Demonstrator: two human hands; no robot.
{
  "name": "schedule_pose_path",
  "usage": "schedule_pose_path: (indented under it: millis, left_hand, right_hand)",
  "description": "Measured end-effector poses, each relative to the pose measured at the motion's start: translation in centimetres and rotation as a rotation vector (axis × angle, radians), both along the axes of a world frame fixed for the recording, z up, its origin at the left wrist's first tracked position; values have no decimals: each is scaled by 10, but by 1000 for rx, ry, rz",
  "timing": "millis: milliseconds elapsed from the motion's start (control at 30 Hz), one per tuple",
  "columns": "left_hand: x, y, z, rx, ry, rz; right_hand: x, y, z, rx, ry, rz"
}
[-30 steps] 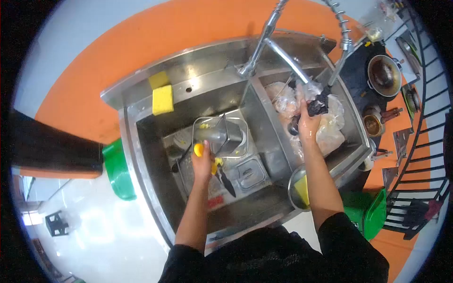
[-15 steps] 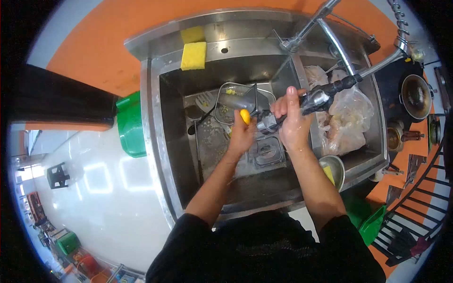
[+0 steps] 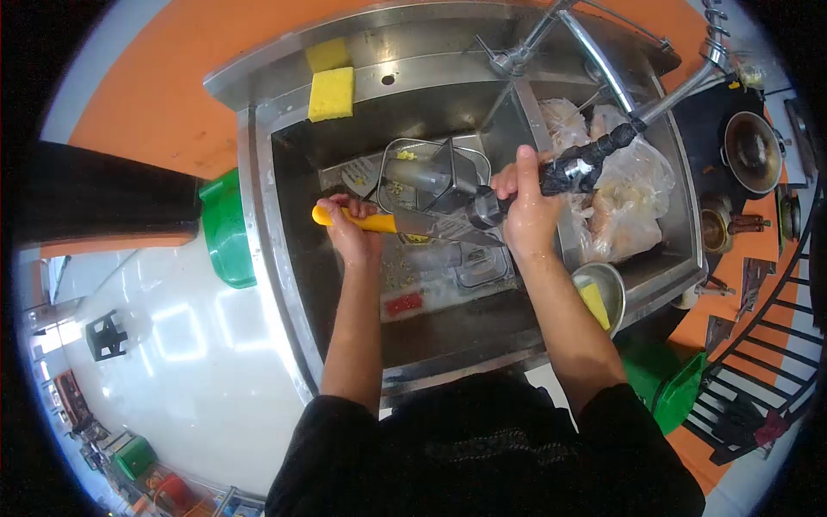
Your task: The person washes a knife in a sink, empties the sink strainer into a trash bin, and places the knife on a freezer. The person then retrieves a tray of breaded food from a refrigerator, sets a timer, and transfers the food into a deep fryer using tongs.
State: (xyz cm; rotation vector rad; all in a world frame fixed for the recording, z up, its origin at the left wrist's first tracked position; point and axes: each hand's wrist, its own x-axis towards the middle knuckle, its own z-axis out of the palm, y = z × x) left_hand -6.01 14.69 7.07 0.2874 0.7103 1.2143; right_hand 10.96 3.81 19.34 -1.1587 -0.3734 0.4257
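My left hand (image 3: 354,231) is closed on the yellow handle of a knife (image 3: 370,222), held over the left sink basin with its blade pointing right. My right hand (image 3: 529,207) grips the black and metal spray head (image 3: 564,175), whose nozzle points left toward the blade. Water seems to run below the blade. Beneath, in the left basin, lie a wire-rimmed metal container (image 3: 448,172), a small metal lid (image 3: 482,269) and a red piece (image 3: 403,303). Bagged food in clear plastic (image 3: 633,202) fills the right basin.
A yellow sponge (image 3: 332,94) stands on the sink's back ledge. At the right basin's front edge is a metal bowl (image 3: 610,289) with a yellow sponge (image 3: 594,305). A wok (image 3: 752,152) is at the far right. Green bins (image 3: 227,231) flank the sink.
My right hand has taken the spray head from over the right basin and brought it left. My left hand has lifted the yellow-handled knife and turned it level toward the nozzle. The view has shifted.
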Motion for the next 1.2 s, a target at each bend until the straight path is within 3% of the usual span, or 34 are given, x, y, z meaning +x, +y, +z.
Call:
schedule_pose_path:
  millis: [267,467,600,933,1033,1167,1200]
  left_hand:
    - [2,-9,-1,26,-67,5]
    - [-16,-4,-2,37,-137,-2]
    - [-30,4,1,38,-285,-25]
    - [-48,10,5,-20,-277,88]
    - [-42,12,10,-282,-106,131]
    - [-44,16,-35,-434,159,-2]
    - [-44,13,-44,-353,140,-59]
  right_hand:
    - [-12,7,3,49,68,62]
    - [14,-8,-15,-182,-92,-117]
    - [31,-20,-17,-198,-140,-196]
    - [45,-30,-26,-130,-130,-216]
    - [32,-24,-14,-79,-74,-197]
    - [13,-11,-8,-63,-57,-155]
    - [8,-8,-6,-49,-37,-145]
